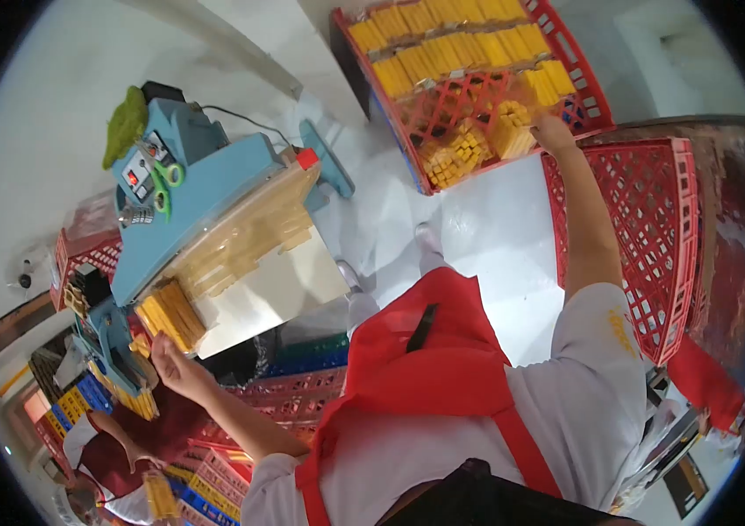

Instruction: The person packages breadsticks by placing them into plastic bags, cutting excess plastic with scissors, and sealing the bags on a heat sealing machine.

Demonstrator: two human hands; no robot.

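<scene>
My right hand (552, 133) reaches to the low side of a red crate (596, 79), its fingers closed on the end of a pack of yellow sticks (510, 131). Another pack of yellow sticks (456, 156) lies beside it in the crate, ends facing me. My left hand (181, 368) is at the near left corner of a blue sealing machine's table (267, 294), next to a pile of yellow sticks (171, 316). Its fingers look bent, but whether they hold anything is unclear.
Rows of yellow packs (460, 53) fill the crate's back. Green scissors (164, 180) lie on the blue machine (201, 167). Another red crate (622, 237) stands at right. At lower left, a co-worker's arm (118, 434) is near another blue machine (109, 342).
</scene>
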